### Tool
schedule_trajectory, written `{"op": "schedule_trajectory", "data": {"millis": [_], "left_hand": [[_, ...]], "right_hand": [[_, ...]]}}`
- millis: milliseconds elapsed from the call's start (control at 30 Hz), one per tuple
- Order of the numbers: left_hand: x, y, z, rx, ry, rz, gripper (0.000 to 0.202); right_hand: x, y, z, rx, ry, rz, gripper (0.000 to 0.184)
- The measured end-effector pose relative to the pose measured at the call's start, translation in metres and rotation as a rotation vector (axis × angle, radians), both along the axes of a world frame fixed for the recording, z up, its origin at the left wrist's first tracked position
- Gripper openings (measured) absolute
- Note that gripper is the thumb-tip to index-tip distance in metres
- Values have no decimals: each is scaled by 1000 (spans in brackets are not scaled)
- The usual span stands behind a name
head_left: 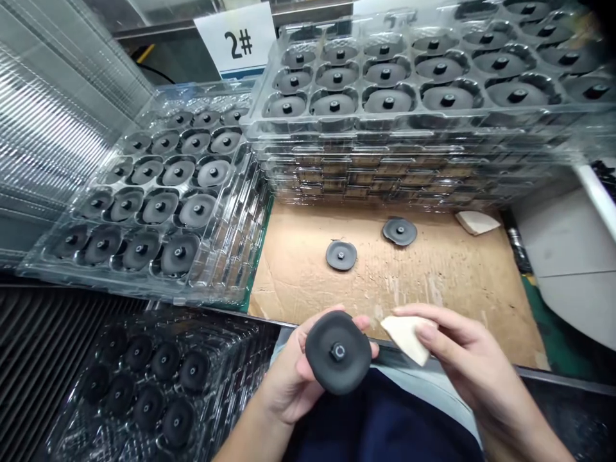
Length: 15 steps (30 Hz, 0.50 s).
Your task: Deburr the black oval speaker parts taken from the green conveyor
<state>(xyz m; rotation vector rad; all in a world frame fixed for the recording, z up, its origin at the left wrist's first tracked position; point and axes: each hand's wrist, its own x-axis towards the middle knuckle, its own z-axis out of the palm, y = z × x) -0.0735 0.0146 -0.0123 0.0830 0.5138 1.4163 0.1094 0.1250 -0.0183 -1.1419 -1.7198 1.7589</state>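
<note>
Being held up in the left hand (pixel 289 378), what is seen?

A black rubber disc (pixel 337 353), its metal-centred hub facing up, is cupped against the curled fingers.

And the right hand (pixel 462 353)?

A folded off-white cloth (pixel 407 339) is pinched in its fingers, just beside the disc.

And around them?

Two more discs (pixel 341 255) are laid on cardboard (pixel 433 282); clear plastic trays (pixel 231 269) of discs are stacked beyond.
</note>
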Motion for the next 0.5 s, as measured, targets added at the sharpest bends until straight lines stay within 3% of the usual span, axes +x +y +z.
{"op": "schedule_trajectory", "data": {"millis": [100,200,300,400,500], "left_hand": [[1,2,0,1,-4,0,54],[1,5,1,-32,-4,-18,55],[2,7,3,-88,8,-36,55],[7,8,3,-149,28,-12,57],[13,9,3,-197,82,58,57]], "right_hand": [[-4,-13,-22,-162,-49,-106,30],[-6,-12,-24,-138,-66,-120,32],[-5,-4,-6,36,-88,-121,25],[-11,-7,26,336,-149,-162,18],[-28,-19,53,667,-84,8,27]]}}
